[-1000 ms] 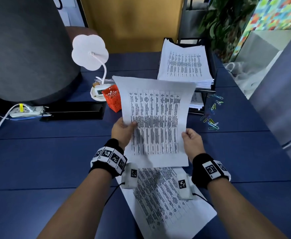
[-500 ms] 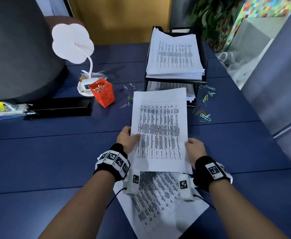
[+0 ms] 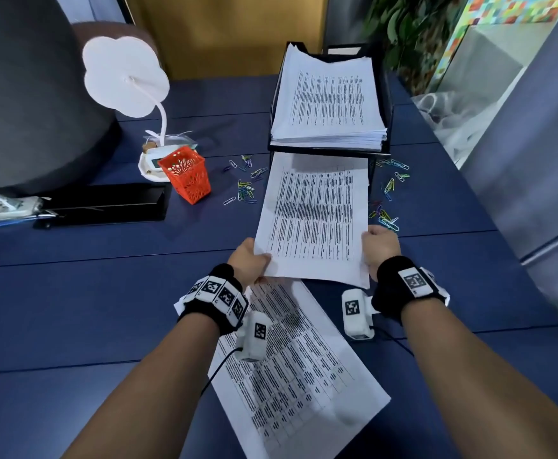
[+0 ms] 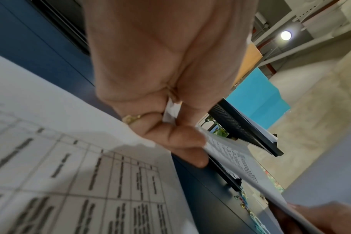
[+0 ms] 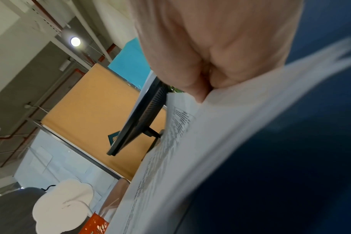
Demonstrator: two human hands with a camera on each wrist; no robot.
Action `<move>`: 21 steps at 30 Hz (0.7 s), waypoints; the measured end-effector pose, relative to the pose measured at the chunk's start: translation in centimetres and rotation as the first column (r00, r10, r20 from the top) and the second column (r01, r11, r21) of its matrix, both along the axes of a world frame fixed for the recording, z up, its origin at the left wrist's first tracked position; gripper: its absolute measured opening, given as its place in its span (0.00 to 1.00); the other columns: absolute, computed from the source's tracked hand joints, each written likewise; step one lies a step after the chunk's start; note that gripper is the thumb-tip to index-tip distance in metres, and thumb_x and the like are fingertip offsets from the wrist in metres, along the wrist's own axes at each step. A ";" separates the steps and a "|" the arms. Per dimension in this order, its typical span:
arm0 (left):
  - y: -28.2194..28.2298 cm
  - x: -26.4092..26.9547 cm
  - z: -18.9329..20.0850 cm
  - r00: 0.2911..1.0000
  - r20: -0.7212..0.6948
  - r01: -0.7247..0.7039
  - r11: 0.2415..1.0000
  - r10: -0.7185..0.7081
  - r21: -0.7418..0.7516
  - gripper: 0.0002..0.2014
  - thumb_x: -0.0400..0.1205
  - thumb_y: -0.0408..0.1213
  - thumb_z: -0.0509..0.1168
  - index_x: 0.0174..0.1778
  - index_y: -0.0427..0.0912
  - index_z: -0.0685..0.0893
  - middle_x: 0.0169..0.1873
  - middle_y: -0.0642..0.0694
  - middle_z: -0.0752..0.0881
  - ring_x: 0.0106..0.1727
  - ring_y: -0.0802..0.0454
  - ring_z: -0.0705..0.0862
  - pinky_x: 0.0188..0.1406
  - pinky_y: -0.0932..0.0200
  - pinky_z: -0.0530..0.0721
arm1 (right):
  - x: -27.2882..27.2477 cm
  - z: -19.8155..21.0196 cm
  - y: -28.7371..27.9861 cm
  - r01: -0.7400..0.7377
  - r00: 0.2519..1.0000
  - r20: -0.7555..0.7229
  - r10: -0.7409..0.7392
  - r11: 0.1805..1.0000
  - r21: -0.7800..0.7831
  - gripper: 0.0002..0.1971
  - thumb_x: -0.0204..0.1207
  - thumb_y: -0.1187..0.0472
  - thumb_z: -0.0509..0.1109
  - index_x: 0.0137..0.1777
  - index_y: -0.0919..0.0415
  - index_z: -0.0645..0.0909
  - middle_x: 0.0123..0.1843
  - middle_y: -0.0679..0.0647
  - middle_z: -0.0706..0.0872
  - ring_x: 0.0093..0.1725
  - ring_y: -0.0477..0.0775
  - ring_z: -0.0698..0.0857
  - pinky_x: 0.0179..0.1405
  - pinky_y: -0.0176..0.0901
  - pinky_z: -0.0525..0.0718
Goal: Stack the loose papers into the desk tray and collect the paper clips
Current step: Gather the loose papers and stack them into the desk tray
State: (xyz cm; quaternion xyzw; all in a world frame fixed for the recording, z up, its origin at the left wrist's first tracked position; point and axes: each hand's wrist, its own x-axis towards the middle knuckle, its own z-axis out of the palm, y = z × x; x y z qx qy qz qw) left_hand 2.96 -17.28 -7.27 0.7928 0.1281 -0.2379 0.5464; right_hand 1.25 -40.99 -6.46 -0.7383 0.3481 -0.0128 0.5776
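Both hands hold one printed sheet (image 3: 315, 217) by its near corners, nearly flat above the desk. My left hand (image 3: 249, 260) pinches the near left corner, thumb on top; the left wrist view shows the sheet (image 4: 240, 164) caught between thumb and fingers (image 4: 176, 140). My right hand (image 3: 378, 246) grips the near right edge (image 5: 190, 142). The sheet's far end reaches under the black desk tray (image 3: 387, 104), whose top tier carries a thick paper stack (image 3: 330, 101). Another printed sheet (image 3: 297, 369) lies on the desk under my wrists. Coloured paper clips lie left (image 3: 244, 187) and right (image 3: 387, 197) of the tray.
An orange mesh cup (image 3: 186, 175) stands left of the clips, beside a white flower-shaped lamp (image 3: 123, 79). A black flat box (image 3: 105, 202) and a power strip (image 3: 3, 208) lie at the left. A grey partition (image 3: 535, 160) borders the desk's right side.
The held sheet has tipped from upright to nearly flat and moved forward. Its far end now reaches the tray's lower tier. Both hands have kept hold.
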 end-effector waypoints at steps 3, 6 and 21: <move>-0.7 1.1 0.3 0.997 0.042 -0.065 0.997 0.066 -0.036 0.06 0.85 0.30 0.60 0.56 0.39 0.72 0.54 0.40 0.81 0.42 0.49 0.84 0.27 0.56 0.89 | 0.2 1.1 0.1 -0.019 0.999 0.032 0.017 0.997 0.079 0.13 0.79 0.71 0.58 0.51 0.58 0.82 0.51 0.60 0.88 0.46 0.59 0.85 0.57 0.58 0.85; -1.6 2.4 0.9 0.991 0.096 -0.094 0.995 0.098 -0.042 0.07 0.85 0.30 0.60 0.56 0.42 0.71 0.49 0.44 0.80 0.37 0.54 0.80 0.18 0.66 0.83 | -0.2 1.5 -0.1 -0.043 0.999 -0.013 0.047 0.977 0.210 0.07 0.83 0.65 0.60 0.57 0.56 0.76 0.50 0.58 0.86 0.40 0.58 0.85 0.39 0.54 0.88; -0.9 6.2 -1.0 0.915 0.158 0.287 0.875 -0.371 0.389 0.48 0.63 0.52 0.81 0.76 0.44 0.66 0.71 0.44 0.75 0.74 0.44 0.72 0.73 0.46 0.72 | 5.5 2.4 -0.9 0.078 0.994 0.037 -0.102 0.909 0.410 0.18 0.82 0.77 0.56 0.71 0.75 0.66 0.37 0.59 0.78 0.31 0.48 0.79 0.16 0.28 0.77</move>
